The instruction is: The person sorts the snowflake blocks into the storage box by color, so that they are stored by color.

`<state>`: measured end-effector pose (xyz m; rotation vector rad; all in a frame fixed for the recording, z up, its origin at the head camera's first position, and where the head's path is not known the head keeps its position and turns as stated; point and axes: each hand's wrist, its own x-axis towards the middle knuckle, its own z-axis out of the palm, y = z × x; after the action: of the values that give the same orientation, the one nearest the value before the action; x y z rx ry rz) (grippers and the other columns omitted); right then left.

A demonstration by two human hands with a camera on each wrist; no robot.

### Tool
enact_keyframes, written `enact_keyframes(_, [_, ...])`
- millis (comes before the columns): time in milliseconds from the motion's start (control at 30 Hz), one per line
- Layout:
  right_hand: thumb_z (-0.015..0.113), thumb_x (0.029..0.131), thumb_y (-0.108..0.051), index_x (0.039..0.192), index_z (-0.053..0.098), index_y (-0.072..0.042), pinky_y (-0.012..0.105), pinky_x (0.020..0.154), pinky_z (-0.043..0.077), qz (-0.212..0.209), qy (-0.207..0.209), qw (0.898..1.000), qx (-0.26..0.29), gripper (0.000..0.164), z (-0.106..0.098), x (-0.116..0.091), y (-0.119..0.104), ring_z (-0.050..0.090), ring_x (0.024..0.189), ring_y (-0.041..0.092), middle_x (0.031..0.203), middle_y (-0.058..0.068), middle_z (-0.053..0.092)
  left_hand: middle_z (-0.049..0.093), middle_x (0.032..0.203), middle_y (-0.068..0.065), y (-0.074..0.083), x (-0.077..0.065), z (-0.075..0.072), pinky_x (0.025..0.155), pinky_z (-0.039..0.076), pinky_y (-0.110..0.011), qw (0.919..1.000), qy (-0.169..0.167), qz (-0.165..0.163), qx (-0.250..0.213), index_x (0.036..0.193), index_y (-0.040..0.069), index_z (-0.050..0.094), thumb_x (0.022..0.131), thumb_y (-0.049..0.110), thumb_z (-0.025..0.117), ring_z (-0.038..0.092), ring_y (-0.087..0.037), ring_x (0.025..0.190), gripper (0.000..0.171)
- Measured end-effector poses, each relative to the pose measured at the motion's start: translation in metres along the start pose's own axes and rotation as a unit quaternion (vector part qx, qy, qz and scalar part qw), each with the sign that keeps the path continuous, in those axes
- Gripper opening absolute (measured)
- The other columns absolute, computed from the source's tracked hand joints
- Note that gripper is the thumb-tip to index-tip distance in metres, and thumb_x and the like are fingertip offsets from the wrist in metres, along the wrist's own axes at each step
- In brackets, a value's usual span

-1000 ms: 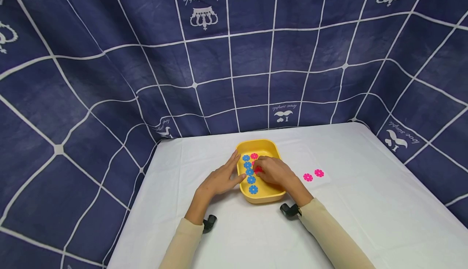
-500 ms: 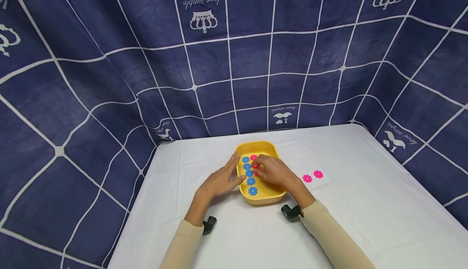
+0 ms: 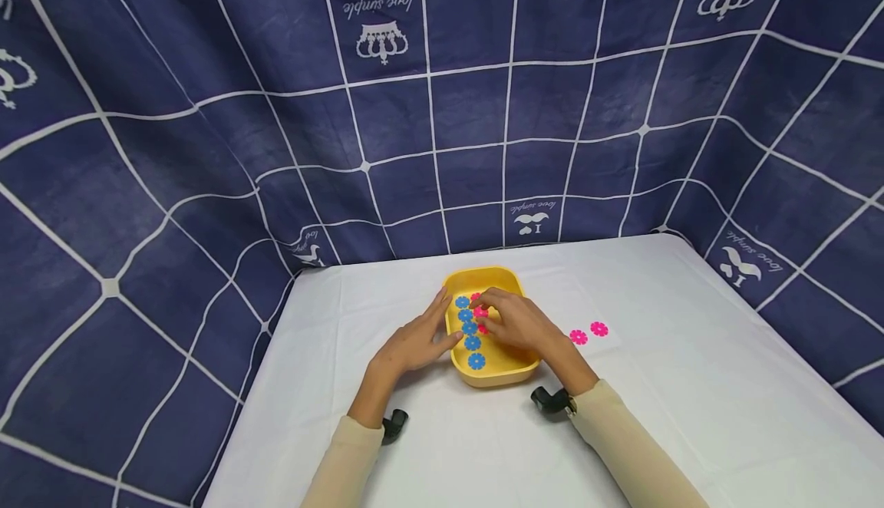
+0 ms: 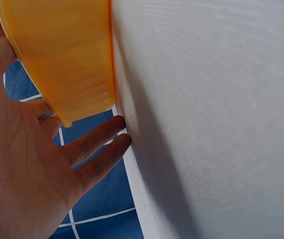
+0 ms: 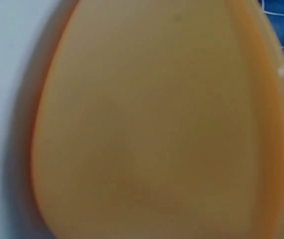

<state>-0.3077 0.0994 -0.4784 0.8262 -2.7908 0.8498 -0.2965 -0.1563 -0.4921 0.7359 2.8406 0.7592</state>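
A yellow tray (image 3: 497,379) stands on the white table in the head view. Inside it, blue flower-shaped discs (image 3: 473,343) form a column along the left side. Pink flower-shaped discs (image 3: 481,312) lie beside them, partly hidden by my right hand (image 3: 518,322). That hand reaches into the tray from the right, thumb and forefinger apart around a pink disc. My left hand (image 3: 413,343) rests at the tray's left rim with spread, fairly straight fingers. In the left wrist view, two fingertips (image 4: 119,122) meet the white cloth below the tray wall (image 4: 67,55).
Two more pink discs (image 3: 578,337) lie on the white cloth (image 3: 663,385) right of the tray. A dark blue curtain (image 3: 470,109) with white lines surrounds the table's back and sides. The right wrist view is filled mostly by the blurred tray wall (image 5: 147,119).
My right thumb and forefinger have moved apart at the pink discs, and more of the pink shows between them. The left hand stays at the rim. The head view has shifted slightly.
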Motion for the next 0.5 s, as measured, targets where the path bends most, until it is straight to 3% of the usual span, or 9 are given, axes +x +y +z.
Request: enact_keyframes(500, [0.083,0.097,-0.022,0.136,0.072,-0.016,0.047,0.099,0.061,-0.033,0.024,0.999,0.003,0.041,-0.013,-0.009,-0.014,0.071,0.116,0.023,0.129,0.008,0.074,0.006,0.182,0.008,-0.001,0.000,0.001,0.119,0.044,-0.059,0.9999,0.004,-0.006,0.009,0.174,0.018,0.021,0.107,0.059,0.053,0.041,-0.033,0.157,0.084])
